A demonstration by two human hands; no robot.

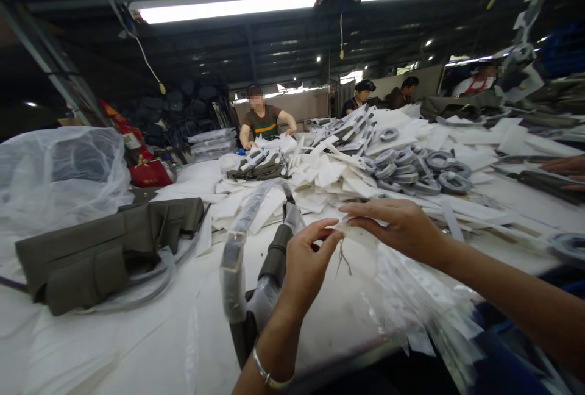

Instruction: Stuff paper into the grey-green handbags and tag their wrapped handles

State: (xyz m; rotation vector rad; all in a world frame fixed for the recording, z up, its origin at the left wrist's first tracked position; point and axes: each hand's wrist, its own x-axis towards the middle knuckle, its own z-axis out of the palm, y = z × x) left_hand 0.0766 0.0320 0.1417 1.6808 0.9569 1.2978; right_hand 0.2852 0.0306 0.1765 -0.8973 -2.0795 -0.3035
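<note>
In front of me, above the table, my left hand (313,255) is closed in a pinch. My right hand (400,224) meets it fingertip to fingertip, also pinching. Between them is a small bundle of thin strings (343,256), with loose ends dangling below the fingers; its upper part is mostly hidden. Just behind my left hand stands an olive-grey handbag (276,255), partly covered by my arm. Its arched handle (235,261) is wrapped in clear plastic film.
Another olive-grey bag (86,249) lies at left, before a large clear plastic bag (64,181). White sheets (320,172) and coiled grey straps (402,166) pile up behind. Clear plastic sleeves (411,291) lie under my right arm. A co-worker (269,117) works opposite; another person's hand (567,166) is at right.
</note>
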